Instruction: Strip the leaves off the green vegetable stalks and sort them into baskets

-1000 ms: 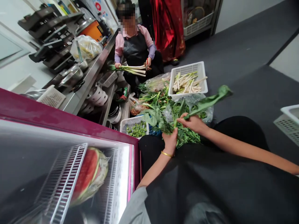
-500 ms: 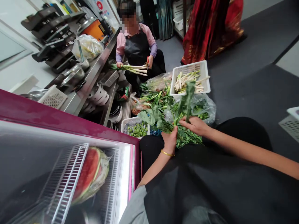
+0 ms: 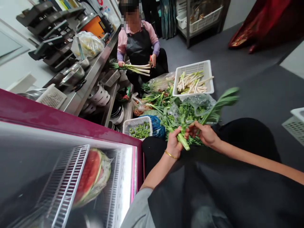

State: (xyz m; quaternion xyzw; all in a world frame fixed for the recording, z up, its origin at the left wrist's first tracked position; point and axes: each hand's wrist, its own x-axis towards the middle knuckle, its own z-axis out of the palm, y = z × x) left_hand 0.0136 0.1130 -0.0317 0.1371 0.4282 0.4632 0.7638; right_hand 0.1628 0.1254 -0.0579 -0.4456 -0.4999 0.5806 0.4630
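My left hand [image 3: 174,145] is closed round a thick pale-green leafy-vegetable stalk [image 3: 183,141], its cut end pointing down toward me. Just to the right, my right hand [image 3: 209,136] pinches the stem of a large green leaf [image 3: 219,107], which sticks out up and to the right. The fingers of both hands come close together at the stalk; whether the leaf is still joined to it I cannot tell. Beyond the hands lies a heap of leafy greens [image 3: 184,110], partly under clear plastic. A small white basket [image 3: 126,127] of short green pieces stands to the left.
A co-worker [image 3: 139,41] squats opposite, holding scallions [image 3: 139,68] and red-handled scissors. A white basket [image 3: 187,68] of trimmed scallions stands before them. At left are a steel counter [image 3: 89,84] and a lit fridge with a cut watermelon [image 3: 89,174]. Red cloth [image 3: 266,28] hangs at upper right.
The stalk's thick end now shows below my left hand. My right hand has shifted right, with the leaf now out to the right. The red garment has moved right, uncovering a rack.
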